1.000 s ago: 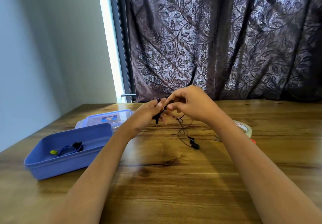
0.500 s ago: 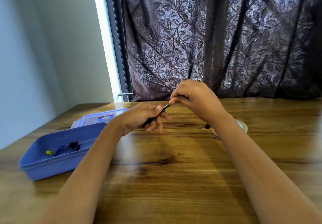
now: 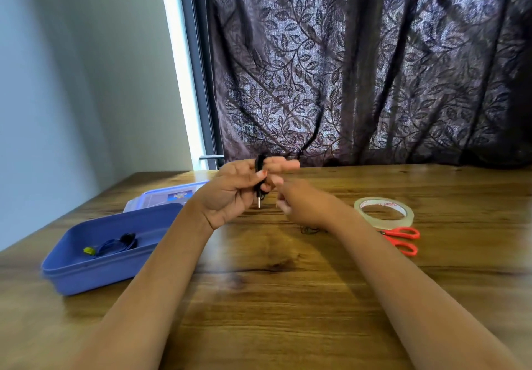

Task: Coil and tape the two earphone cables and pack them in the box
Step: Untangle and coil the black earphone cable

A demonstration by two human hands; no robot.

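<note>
Left hand (image 3: pixel 237 189) has its grip clamped on the bundled black earphone cable (image 3: pixel 260 178), held up above the wooden surface (image 3: pixel 288 297) with the plug dangling below. Right hand (image 3: pixel 303 207) sits just beside it, too blurry to tell whether its grip is together or apart. The blue earphone cable (image 3: pixel 115 246) lies coiled in the box (image 3: pixel 109 274) on the left, lid (image 3: pixel 172 197) right behind it. Tape roll (image 3: pixel 384 215) and red scissors (image 3: pixel 403 240) are off to the right.
</note>
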